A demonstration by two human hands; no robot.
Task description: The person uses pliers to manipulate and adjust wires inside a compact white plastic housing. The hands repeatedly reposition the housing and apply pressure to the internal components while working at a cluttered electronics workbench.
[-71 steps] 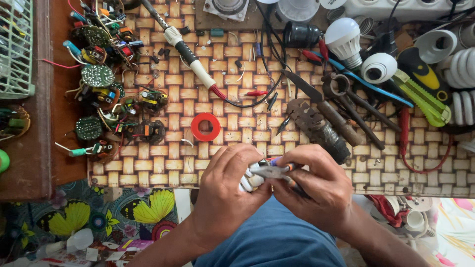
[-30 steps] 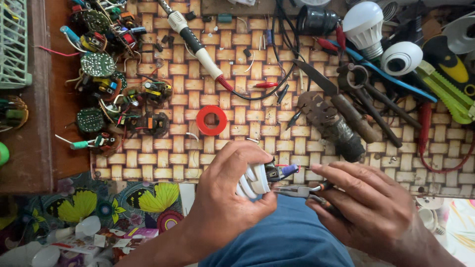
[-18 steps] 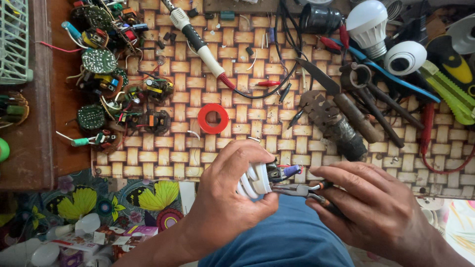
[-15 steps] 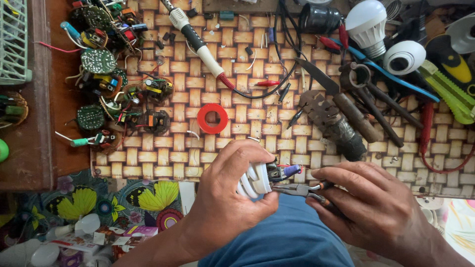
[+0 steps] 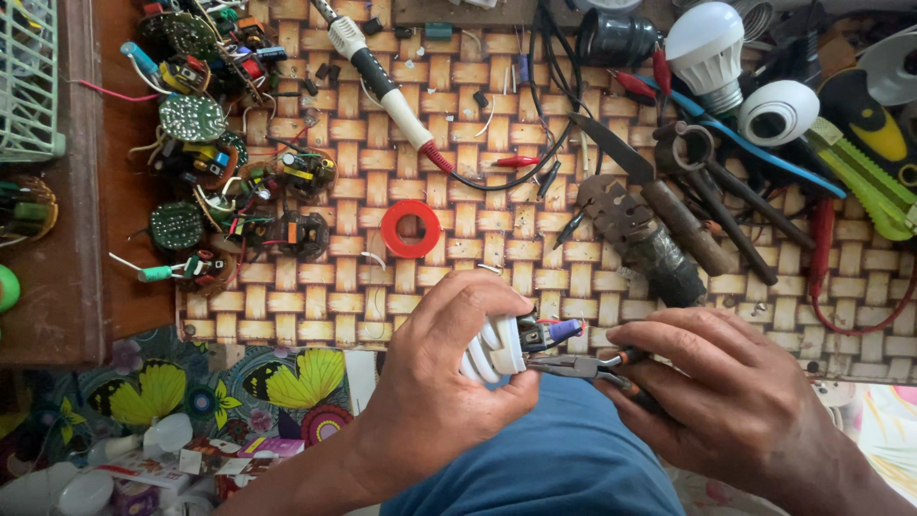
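Fingers (image 5: 478,306) of my left hand (image 5: 444,382) curl around a white spiral lamp (image 5: 492,349), pinching it with its bared circuit end (image 5: 546,334) turned toward my right side. Over there, my right hand (image 5: 726,392) closes its fingers on the orange-and-black handles of small pliers (image 5: 583,365), whose slim nose lies level and points at the lamp's base, touching or just beside it; I cannot tell which. Both hands hover over my lap in blue cloth (image 5: 564,459), at the near edge of the woven mat (image 5: 458,239) that covers the worktop (image 5: 134,239).

Just beyond my left hand lies a red tape ring (image 5: 411,228) flat on the mat. Farther out, a soldering iron (image 5: 382,81) with a white and black handle lies slanted, its cord looping right. To the left, round green circuit boards (image 5: 191,117) and loose parts with wires crowd the mat's edge. Beyond my right hand lie a dark worn tool handle (image 5: 640,239), a knife (image 5: 650,186), a white bulb (image 5: 709,50), a white lamp housing (image 5: 778,113) and a yellow-green cutter (image 5: 864,167). A pale green basket (image 5: 29,76) sits at the far left.
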